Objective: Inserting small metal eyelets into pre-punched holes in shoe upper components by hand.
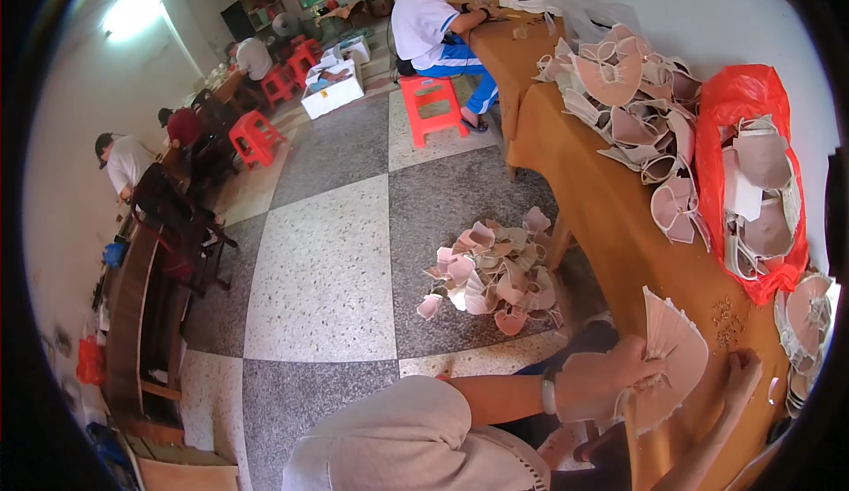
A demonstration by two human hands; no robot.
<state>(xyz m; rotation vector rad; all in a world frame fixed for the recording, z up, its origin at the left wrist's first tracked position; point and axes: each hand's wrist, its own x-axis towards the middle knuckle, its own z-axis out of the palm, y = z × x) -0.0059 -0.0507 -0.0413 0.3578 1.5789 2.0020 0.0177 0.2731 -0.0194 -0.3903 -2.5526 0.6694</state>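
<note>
Fingers of the left hand (619, 369) clamp a pink fan-shaped piece (669, 369) over the near edge of the long orange-brown table (610, 226); the right hand (741, 374) rests loosely curled on the tabletop beside it, by small scattered bits (727, 321). More pink pieces lie heaped on the floor (495, 274), open tiles beyond.

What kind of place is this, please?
Probably a small hand-assembly workshop. Heaps of pink fan-shaped pieces lie on the brown worktable and the floor pile, and other people sit on red plastic stools at tables.
</note>
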